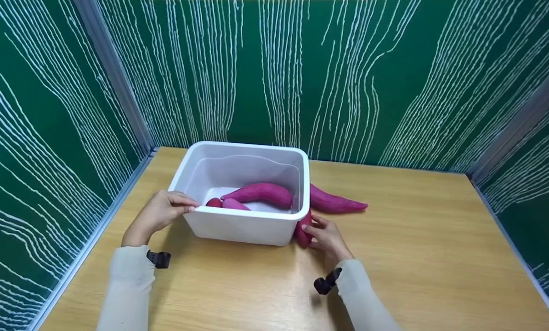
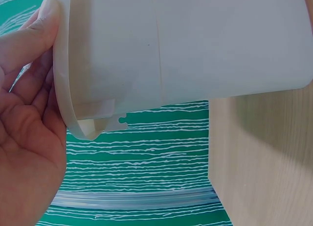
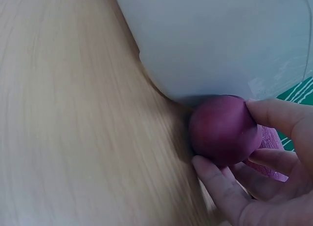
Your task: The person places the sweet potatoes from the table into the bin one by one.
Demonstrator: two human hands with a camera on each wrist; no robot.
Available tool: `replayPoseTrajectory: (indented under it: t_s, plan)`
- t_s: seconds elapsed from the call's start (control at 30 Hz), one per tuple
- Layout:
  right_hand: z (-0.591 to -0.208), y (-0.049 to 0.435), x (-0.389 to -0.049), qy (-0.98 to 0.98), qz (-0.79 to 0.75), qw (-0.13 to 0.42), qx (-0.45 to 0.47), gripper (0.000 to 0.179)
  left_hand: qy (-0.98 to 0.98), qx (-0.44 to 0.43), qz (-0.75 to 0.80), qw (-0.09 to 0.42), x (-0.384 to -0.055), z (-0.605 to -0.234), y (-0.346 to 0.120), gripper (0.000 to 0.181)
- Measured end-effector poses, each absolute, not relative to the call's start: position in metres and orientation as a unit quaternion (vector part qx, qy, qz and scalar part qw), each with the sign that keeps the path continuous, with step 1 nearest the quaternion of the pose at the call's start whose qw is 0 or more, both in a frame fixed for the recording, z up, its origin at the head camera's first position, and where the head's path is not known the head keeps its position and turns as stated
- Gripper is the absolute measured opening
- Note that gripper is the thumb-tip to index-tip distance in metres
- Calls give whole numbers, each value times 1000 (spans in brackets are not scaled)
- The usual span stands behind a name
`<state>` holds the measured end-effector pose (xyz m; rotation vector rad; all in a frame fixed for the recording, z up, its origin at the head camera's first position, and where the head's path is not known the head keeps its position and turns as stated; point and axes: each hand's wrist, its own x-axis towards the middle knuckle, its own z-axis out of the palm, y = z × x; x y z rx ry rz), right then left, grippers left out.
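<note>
Left of centre, we see the left hand [image 1: 160, 212] pinching a white rectangular plastic bin [image 1: 242, 230]; lower, just right of centre, the right hand [image 1: 328, 238] grips a rounded red object [image 1: 303, 235].

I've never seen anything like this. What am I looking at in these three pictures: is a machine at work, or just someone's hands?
Just hands: a person's bare left hand and right hand. The wide picture comes from a camera on the person's head, looking forward and down; the two closer ones come from the black left wrist camera and right wrist camera.

On the wood-grain table stands a white plastic bin. Three pieces resembling sweet potatoes show inside, including a long curved one. A tapering magenta one lies on the table, to the bin's right.

The left hand pinches the bin's rim; the right grips a rounded reddish-purple piece beside the bin's near right corner.
</note>
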<state>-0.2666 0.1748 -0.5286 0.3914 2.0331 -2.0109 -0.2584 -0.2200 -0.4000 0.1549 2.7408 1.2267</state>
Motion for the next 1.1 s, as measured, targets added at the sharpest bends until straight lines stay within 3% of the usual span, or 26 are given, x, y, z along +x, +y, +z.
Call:
replayPoseTrajectory:
  t_s: [1.1]
  plan:
    - [-527,169,-263,735,-659,79,140,58,911,80,401,45,-257,-399,-218,18]
